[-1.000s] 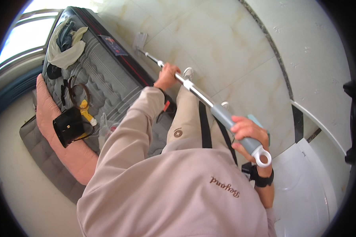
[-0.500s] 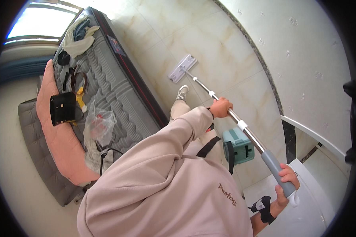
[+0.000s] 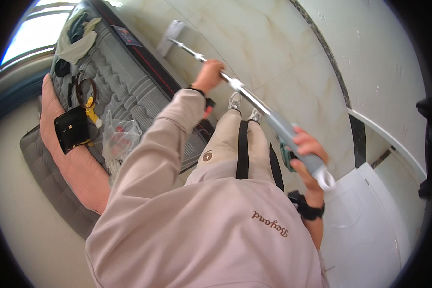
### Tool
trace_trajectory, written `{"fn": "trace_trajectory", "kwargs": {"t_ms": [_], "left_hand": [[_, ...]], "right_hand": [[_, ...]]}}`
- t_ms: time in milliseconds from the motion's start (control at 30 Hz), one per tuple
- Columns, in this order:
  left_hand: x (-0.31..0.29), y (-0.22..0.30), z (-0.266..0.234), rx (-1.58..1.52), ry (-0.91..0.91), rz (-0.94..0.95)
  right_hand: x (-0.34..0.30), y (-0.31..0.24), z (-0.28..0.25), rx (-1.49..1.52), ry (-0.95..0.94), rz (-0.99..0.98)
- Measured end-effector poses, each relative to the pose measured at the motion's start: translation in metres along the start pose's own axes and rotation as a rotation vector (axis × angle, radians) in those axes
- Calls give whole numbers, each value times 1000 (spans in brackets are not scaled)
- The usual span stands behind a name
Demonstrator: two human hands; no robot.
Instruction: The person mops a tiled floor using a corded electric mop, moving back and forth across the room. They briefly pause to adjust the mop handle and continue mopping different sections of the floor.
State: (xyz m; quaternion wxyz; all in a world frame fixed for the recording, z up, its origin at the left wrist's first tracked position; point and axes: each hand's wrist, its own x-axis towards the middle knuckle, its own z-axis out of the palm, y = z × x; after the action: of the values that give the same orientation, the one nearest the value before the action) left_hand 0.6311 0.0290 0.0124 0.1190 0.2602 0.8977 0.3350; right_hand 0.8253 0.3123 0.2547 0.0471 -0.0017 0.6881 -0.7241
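A flat mop with a long silver pole point(image 3: 254, 102) slants across the view, its pale rectangular head point(image 3: 172, 37) on the tiled floor beside the mattress's far end. My left hand point(image 3: 209, 76) is wrapped round the pole partway up. Around the thick grey handle grip point(image 3: 288, 134), close to its white hanging loop, my right hand point(image 3: 310, 152) is closed; it is a little blurred. Behind the right hand, a teal bucket point(image 3: 286, 156) is mostly hidden by my leg and the handle.
On the left lies a grey mattress point(image 3: 125, 72) bearing clothes, a black bag point(image 3: 73, 130), a clear plastic bag point(image 3: 120, 139) and a pink quilted cover point(image 3: 77, 168). A white wall point(image 3: 369, 53) with a dark border runs along the right. A white cabinet point(image 3: 355, 225) stands at the near right.
The mop head has slid farther away and left along the mattress. Both hands moved left and forward with the pole. Both shoes now show, and the bucket is more hidden.
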Motion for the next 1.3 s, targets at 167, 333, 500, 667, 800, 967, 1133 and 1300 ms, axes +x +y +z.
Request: {"fn": "trace_trajectory", "kwargs": {"t_ms": [167,333,500,667,800,967,1133,1300], "left_hand": [[-34,-55,-28,151,3,-112],[-51,-63,-10,74,-2,-62],[-58,-33,22,37,-138,-39],[-66,47,92,-20,-205,-6],[-75,146,163,-146,-291,-90],[-77,256,209,-323,-274,-24],[-74,300,206,-368,-380,-58],[-69,273,177,-275,-332,-27]], "right_hand": [[58,56,68,15,-133,-80],[47,46,68,-37,-160,-12],[13,2,21,-121,-195,26],[-59,-44,-59,-224,-168,61],[-140,-83,-119,-262,1,177],[-226,-129,-153,-352,336,286],[-259,-139,-171,-432,374,161],[-238,-126,-157,-383,335,23]]}}
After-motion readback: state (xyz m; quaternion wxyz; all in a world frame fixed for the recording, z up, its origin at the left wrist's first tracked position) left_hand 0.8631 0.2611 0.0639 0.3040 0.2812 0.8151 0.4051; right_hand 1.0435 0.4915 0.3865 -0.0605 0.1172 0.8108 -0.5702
